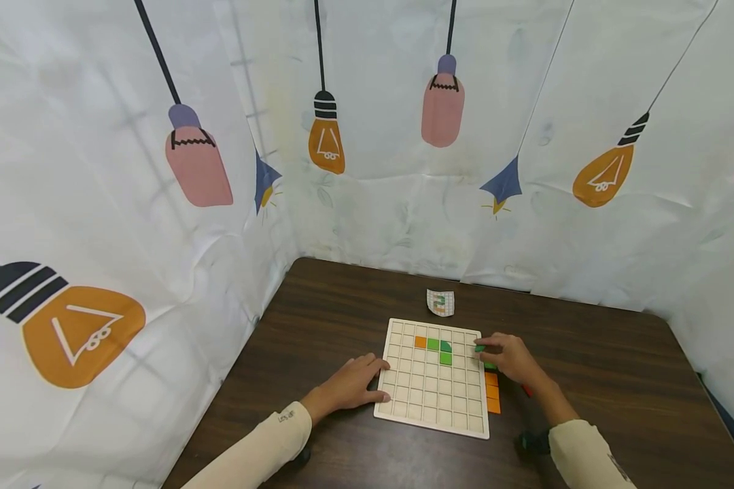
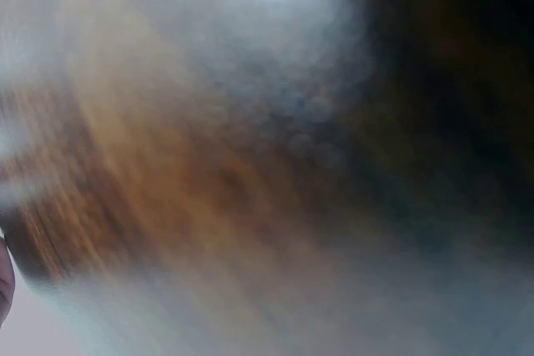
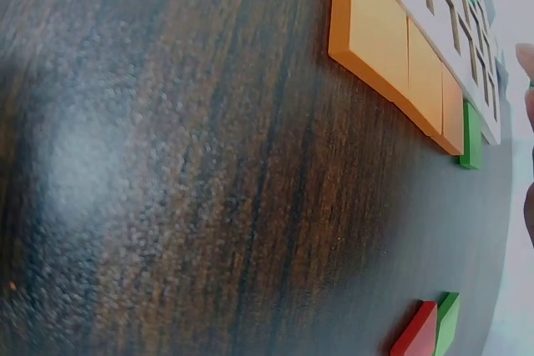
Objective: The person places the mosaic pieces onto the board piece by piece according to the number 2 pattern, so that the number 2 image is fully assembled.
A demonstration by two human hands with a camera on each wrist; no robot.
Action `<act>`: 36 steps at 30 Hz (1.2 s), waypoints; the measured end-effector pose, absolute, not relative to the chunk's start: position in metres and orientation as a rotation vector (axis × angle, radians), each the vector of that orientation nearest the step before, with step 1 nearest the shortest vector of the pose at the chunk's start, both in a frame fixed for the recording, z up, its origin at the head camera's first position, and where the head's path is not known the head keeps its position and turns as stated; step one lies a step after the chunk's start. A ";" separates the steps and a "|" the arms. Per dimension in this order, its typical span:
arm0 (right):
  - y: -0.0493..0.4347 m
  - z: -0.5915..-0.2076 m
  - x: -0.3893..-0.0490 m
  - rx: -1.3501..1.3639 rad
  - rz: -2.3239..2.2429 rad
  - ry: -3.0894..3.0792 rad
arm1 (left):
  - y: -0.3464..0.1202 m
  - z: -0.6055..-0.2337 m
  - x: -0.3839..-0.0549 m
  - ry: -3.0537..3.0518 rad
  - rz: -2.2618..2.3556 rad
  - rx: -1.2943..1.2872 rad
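Note:
A pale gridded board [image 1: 417, 402] lies on the dark wooden table. My left hand [image 1: 356, 382] rests at its left edge, fingers and thumb spread along the rim. Over the right rim my right hand [image 1: 512, 358] pinches a small dark green tile [image 1: 480, 348] between thumb and fingers. In the upper part of the grid sit an orange tile [image 1: 421, 342], a green tile [image 1: 433, 344] and a dark green tile with one rounded corner [image 1: 446, 346] in a row. Another green tile [image 1: 446, 358] is directly below the rounded one. The left wrist view is blurred.
Orange tiles [image 3: 380, 27] lie in a row along the board's right side, with a green tile [image 3: 471, 135] at their far end. Farther right, a red tile [image 3: 417, 333] lies beside a green one [image 3: 448, 323]. Behind the board is a small printed pattern card [image 1: 440, 303].

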State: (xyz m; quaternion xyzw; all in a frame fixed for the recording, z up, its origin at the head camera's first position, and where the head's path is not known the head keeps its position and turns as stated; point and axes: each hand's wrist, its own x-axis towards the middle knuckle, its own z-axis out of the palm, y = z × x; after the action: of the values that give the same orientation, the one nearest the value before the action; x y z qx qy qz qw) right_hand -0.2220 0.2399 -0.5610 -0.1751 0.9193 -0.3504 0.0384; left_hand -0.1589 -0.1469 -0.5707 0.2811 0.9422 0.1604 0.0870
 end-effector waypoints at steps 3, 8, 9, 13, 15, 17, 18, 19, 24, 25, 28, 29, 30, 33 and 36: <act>0.239 -0.561 -0.221 -0.520 -1.075 2.813 | -0.147 -0.571 -0.159 2.807 0.471 0.832; 0.236 -0.560 -0.220 -0.477 -1.094 2.804 | -0.147 -0.573 -0.160 2.808 0.467 0.831; 0.236 -0.561 -0.220 -0.466 -1.097 2.802 | -0.147 -0.573 -0.160 2.808 0.468 0.832; 0.235 -0.562 -0.219 -0.422 -1.133 2.782 | -0.147 -0.574 -0.161 2.810 0.468 0.833; 0.234 -0.562 -0.218 -0.411 -1.148 2.774 | -0.147 -0.575 -0.161 2.812 0.465 0.833; 0.233 -0.562 -0.217 -0.404 -1.157 2.765 | -0.148 -0.575 -0.161 2.814 0.462 0.835; 0.233 -0.562 -0.216 -0.401 -1.161 2.761 | -0.148 -0.575 -0.161 2.815 0.461 0.836; 0.233 -0.563 -0.215 -0.398 -1.162 2.756 | -0.148 -0.575 -0.161 2.815 0.459 0.838; 0.230 -0.563 -0.213 -0.382 -1.184 2.736 | -0.147 -0.575 -0.161 2.814 0.457 0.839; 0.229 -0.563 -0.213 -0.383 -1.188 2.734 | -0.147 -0.575 -0.161 2.813 0.457 0.837; 0.227 -0.563 -0.211 -0.398 -1.202 2.721 | -0.147 -0.575 -0.161 2.812 0.458 0.832; 0.227 -0.562 -0.210 -0.403 -1.208 2.716 | -0.147 -0.574 -0.161 2.811 0.459 0.831; 0.226 -0.563 -0.209 -0.403 -1.218 2.709 | -0.147 -0.574 -0.161 2.810 0.459 0.831; 0.225 -0.563 -0.207 -0.417 -1.227 2.703 | -0.147 -0.574 -0.161 2.810 0.460 0.835; 0.223 -0.565 -0.206 -0.431 -1.223 2.712 | -0.147 -0.575 -0.161 2.809 0.465 0.838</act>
State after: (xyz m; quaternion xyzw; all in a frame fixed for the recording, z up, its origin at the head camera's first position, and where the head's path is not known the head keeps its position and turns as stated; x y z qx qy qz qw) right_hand -0.2058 0.2234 -0.5649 -0.1432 0.9001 -0.4058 0.0677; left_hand -0.1610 -0.1474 -0.5745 0.2814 0.9428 0.1562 0.0866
